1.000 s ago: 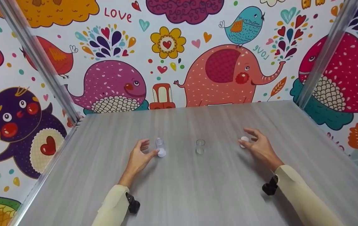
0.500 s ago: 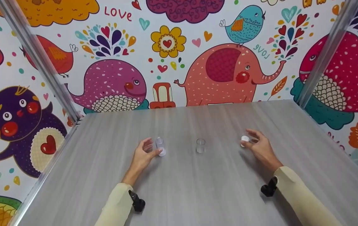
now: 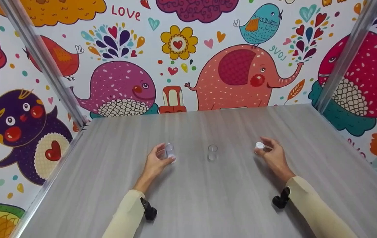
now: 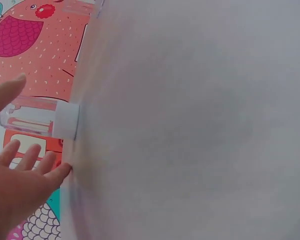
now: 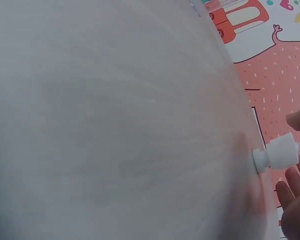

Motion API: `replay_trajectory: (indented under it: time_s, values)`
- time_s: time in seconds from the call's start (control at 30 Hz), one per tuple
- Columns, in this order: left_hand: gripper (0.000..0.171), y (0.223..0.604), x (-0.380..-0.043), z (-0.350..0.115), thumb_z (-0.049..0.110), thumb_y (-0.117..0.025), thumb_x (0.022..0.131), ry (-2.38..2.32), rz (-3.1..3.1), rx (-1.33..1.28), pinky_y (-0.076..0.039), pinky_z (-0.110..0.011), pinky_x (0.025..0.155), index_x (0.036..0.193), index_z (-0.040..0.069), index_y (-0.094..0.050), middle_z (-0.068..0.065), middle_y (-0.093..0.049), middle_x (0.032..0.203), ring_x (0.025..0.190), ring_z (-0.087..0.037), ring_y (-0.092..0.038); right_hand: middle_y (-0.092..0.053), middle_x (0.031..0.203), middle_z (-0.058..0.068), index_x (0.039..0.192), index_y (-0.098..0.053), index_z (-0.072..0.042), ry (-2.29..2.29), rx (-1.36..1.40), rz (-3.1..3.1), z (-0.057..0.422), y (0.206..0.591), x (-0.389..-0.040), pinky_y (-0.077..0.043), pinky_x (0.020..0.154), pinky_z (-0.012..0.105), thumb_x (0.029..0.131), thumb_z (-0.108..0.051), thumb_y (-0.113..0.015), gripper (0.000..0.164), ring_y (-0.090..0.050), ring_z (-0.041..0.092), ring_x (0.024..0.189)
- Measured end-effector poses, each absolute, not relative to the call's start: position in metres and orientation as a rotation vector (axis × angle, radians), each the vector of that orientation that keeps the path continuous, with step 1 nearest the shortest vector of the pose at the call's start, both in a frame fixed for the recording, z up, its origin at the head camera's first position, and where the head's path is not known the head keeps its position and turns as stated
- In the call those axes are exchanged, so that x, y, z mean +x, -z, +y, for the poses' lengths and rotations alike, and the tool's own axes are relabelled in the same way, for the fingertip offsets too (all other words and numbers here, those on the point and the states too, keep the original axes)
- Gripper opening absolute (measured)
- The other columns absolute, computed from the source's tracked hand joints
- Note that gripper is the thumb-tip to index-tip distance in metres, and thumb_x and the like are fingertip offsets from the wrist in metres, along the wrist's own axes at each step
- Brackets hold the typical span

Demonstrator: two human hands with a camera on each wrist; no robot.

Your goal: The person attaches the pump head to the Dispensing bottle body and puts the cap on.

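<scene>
Left of centre, a small clear container (image 3: 169, 149) stands on its white base (image 4: 66, 120). My left hand (image 3: 154, 164) curves around it; in the left wrist view a gap shows between the thumb and fingers, with the container between them. A white knob-like piece (image 5: 282, 151) with a narrower foot stands on the table at the right. My right hand (image 3: 276, 159) is beside it, thumb and fingers spread apart around it. Whether a finger touches either thing is hard to tell. Between the hands stands a clear glass-like cylinder (image 3: 212, 153) with a round rim.
All three items share a grey wood-grain table (image 3: 188, 198). Metal posts (image 3: 43, 62) rise at the left and right, and a wall with cartoon animals (image 3: 234, 79) closes off the back.
My left hand has moved slightly right and forward, closer around the clear container. The right hand has barely shifted beside the white piece. The items stay in place on the table.
</scene>
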State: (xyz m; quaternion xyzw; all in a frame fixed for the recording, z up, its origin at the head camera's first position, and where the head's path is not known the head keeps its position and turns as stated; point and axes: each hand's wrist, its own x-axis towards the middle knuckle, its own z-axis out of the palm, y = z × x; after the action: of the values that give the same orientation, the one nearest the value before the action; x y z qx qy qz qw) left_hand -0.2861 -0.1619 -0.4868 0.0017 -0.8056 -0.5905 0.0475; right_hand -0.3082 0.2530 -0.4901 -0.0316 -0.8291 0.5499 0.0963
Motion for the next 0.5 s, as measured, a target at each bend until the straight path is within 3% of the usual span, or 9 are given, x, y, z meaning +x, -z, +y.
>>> replay_trajectory:
  time_s: [0.27,0.5]
  values:
    - [0.065,0.486,-0.29,-0.156,0.005,-0.078,0.083,1.776,-2.436,-0.011,-0.047,-0.051,0.106,0.141,-0.003,-0.048,-0.028,-0.053,0.142,0.133,-0.044,-0.05,-0.053,0.143,0.027,0.14,-0.049,0.005,-1.664,-0.148,-2.388,0.251,0.495,-0.31,-0.043,0.078,0.004,0.088,0.001,-0.068,0.056,-0.057,0.038,0.124]
    - [0.057,0.489,-0.288,-0.15,0.003,-0.077,0.084,1.779,-2.386,0.068,-0.052,-0.047,0.099,0.137,-0.003,-0.054,-0.027,-0.058,0.135,0.127,-0.042,-0.056,-0.055,0.139,0.029,0.138,-0.051,0.006,-1.66,-0.197,-2.382,0.25,0.499,-0.313,-0.043,0.079,0.003,0.086,0.003,-0.069,0.054,-0.061,0.016,0.112]
